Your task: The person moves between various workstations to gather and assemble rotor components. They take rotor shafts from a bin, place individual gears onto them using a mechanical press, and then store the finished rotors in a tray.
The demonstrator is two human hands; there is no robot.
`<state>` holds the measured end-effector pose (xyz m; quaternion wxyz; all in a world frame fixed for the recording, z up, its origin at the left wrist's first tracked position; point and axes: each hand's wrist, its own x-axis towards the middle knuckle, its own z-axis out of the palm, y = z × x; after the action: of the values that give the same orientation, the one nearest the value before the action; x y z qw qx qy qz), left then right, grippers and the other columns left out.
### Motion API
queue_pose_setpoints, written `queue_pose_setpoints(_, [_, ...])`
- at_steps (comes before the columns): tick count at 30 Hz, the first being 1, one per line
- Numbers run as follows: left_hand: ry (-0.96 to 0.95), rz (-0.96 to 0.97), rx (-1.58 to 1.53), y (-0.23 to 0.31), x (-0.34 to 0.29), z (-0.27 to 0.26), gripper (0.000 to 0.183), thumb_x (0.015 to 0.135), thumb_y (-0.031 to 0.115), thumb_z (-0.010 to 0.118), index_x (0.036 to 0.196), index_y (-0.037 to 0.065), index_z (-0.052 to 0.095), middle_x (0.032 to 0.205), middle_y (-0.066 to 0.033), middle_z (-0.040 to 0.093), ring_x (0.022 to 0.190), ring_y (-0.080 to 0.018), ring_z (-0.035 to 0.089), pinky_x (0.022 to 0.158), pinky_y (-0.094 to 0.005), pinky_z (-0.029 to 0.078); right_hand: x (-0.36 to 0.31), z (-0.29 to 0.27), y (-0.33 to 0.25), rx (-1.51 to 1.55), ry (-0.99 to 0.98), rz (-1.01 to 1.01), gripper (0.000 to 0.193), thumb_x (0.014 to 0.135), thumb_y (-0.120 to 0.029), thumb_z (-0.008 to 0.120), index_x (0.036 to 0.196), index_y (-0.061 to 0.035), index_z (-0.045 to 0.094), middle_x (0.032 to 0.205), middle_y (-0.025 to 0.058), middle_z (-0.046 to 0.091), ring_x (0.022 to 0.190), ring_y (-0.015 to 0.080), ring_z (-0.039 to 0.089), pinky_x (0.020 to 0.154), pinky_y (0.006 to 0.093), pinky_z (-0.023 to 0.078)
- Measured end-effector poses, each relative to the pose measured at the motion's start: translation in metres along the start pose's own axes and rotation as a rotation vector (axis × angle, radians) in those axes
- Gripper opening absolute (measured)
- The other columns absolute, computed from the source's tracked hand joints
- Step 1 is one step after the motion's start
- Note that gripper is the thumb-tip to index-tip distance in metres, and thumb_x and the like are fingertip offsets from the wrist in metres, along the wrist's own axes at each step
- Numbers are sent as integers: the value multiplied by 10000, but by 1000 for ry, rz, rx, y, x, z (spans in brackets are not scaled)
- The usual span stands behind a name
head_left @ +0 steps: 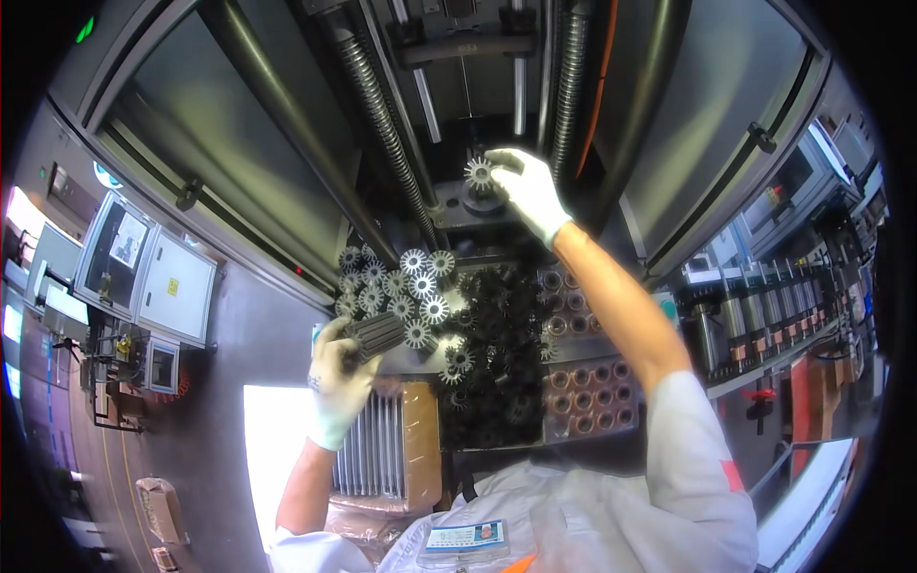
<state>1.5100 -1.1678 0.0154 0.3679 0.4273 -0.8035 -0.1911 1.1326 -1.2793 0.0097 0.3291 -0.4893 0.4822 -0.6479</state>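
My left hand, in a white glove, grips a dark slotted rotor core lying on its side, above the left front of the work surface. Farther ahead, my gloved right hand reaches into the machine. Its fingertips close on the right side of a second rotor core, whose toothed, star-shaped end face shows. That core is over a round fixture base. Several more rotor cores stand grouped ahead of my left hand, with bright toothed ends up. A heap of dark cores lies right of them.
An open carton of metal shafts is near my left forearm. At right lies a tray of copper-coloured rings. A ribbed column and a thick dark bar flank the machine's left; similar ones flank its right.
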Motion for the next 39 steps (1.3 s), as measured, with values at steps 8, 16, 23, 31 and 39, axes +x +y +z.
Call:
queue_pose_setpoints(8, [64,77,-127,8,59,49,370,765,121,856,938,19,545,1298,-183,613,1057,-255,662,839,-351,586,47,-7,49,-189,87,331,363,805,18,581,1136,7,729,952,105,753,845,161,686,757,279,534])
queue_pose_setpoints(16, [124,228,-140,32,179,117,357,738,77,846,969,3,585,1269,-172,620,930,-232,651,785,-353,532,-60,-10,25,-680,-54,-68,369,921,-246,604,1239,-64,640,1079,223,656,1016,378,641,888,459,514])
queue_pose_setpoints(23, [-109,414,85,46,246,150,346,755,93,797,992,8,559,1147,-184,608,955,-375,629,834,-407,522,-150,-45,19,-666,-426,129,382,955,-295,603,1289,-113,630,1228,179,604,1118,354,616,955,437,492])
queue_pose_setpoints(31, [-354,312,245,40,273,187,328,711,170,823,954,2,681,911,-209,696,912,-367,680,824,-430,522,-149,-39,14,-801,-648,-68,477,937,-388,648,1361,-177,588,1209,156,597,999,339,656,866,432,541])
queue_pose_setpoints(39, [-126,343,588,30,214,171,505,838,330,766,1282,116,655,1218,-166,654,1072,-349,658,904,-418,524,-147,-1,27,-1036,-825,-419,348,870,-334,705,1196,-213,675,1008,99,608,888,254,668,670,409,523])
